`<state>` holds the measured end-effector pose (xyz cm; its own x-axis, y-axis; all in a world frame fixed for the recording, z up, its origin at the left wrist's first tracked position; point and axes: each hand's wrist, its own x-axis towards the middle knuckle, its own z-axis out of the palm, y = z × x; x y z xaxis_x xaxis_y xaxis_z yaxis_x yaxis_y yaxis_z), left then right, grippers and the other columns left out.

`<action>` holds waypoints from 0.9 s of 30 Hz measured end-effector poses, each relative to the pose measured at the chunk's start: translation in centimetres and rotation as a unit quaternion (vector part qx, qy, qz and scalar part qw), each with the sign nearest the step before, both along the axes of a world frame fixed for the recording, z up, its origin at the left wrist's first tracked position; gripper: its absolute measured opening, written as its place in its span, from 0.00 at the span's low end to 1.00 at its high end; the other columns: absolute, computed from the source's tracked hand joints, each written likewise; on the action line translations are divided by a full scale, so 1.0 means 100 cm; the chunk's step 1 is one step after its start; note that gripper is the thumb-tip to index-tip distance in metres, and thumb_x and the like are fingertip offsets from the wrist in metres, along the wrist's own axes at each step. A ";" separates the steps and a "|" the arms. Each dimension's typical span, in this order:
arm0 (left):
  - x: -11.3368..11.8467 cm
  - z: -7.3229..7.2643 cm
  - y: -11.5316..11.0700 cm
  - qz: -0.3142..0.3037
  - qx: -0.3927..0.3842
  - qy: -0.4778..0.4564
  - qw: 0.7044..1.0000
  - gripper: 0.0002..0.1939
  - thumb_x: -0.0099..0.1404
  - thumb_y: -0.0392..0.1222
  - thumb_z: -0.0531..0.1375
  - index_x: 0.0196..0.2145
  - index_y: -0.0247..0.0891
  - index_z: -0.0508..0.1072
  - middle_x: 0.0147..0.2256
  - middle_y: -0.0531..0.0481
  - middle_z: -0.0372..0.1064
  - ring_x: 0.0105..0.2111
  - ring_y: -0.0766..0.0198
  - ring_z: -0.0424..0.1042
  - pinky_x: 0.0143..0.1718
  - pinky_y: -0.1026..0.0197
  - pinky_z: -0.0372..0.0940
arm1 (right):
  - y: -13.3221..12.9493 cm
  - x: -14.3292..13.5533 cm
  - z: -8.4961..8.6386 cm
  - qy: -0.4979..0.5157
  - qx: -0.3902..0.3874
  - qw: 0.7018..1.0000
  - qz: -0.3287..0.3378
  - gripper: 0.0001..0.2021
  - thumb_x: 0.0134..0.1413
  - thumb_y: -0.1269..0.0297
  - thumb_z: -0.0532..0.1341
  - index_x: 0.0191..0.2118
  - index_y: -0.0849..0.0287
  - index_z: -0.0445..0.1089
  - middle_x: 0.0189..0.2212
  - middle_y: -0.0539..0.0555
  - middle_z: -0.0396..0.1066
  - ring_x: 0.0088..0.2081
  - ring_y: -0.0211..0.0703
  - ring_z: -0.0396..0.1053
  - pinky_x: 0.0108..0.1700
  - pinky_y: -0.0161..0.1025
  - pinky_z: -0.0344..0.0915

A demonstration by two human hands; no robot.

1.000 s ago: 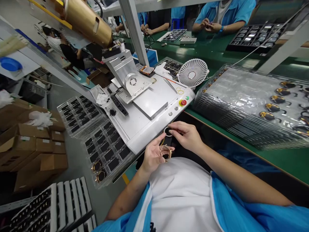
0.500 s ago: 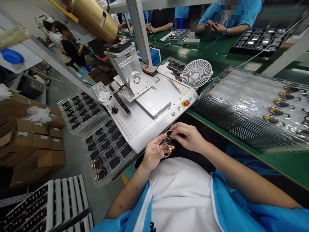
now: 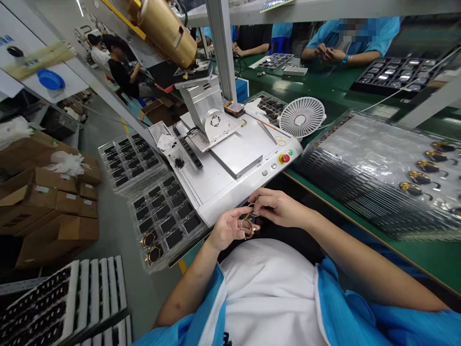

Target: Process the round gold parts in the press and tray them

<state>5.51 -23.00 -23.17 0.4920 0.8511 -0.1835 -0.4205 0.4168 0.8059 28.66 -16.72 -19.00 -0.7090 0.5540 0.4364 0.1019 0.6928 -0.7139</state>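
Observation:
In my left hand (image 3: 228,228) is a gold ring-shaped watch case (image 3: 247,228), gripped between the thumb and fingers above my lap. My right hand (image 3: 275,206) is closed on a thin pale ring (image 3: 252,208), just above and beside the gold case. The fingertips of both hands nearly meet there, and they partly cover the thin ring. Both hands are in front of the white machine's front edge (image 3: 230,197).
A metal fixture (image 3: 209,108) stands on the machine, beside a red button (image 3: 285,158). Stacked clear trays lie left (image 3: 162,216) and right (image 3: 382,158). A white fan (image 3: 301,117) stands behind. A co-worker's hands (image 3: 328,53) are across the green table.
The view has shifted, so the surroundings sit slightly lower and farther right. My right hand's fingers have tilted, and the thin ring is seen more edge-on beside the left fingertips.

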 end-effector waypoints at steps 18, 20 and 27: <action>-0.012 0.004 -0.023 0.133 0.112 0.038 0.984 0.50 0.48 0.54 0.80 0.64 0.35 0.70 0.41 0.39 0.82 0.41 0.52 0.83 0.38 0.62 0.76 | 0.115 -0.014 0.009 0.073 -0.331 0.834 -0.434 0.13 0.57 0.68 0.69 0.37 0.56 0.62 0.17 0.44 0.67 0.15 0.36 0.61 0.20 0.33 0.58; -0.013 0.002 -0.028 0.139 0.158 0.080 0.974 0.52 0.51 0.53 0.79 0.68 0.36 0.66 0.47 0.34 0.81 0.41 0.52 0.83 0.39 0.61 0.77 | 0.089 -0.014 0.001 0.106 -0.327 0.841 -0.418 0.15 0.55 0.62 0.71 0.36 0.56 0.63 0.17 0.43 0.66 0.16 0.36 0.61 0.20 0.32 0.57; 0.020 -0.010 -0.026 0.110 0.405 0.334 0.844 0.55 0.58 0.41 0.75 0.75 0.53 0.50 0.76 0.31 0.37 0.49 0.49 0.83 0.47 0.50 0.81 | -0.015 -0.027 -0.020 0.194 -0.461 0.850 -0.166 0.26 0.46 0.41 0.74 0.38 0.61 0.78 0.34 0.57 0.80 0.32 0.42 0.75 0.31 0.36 0.72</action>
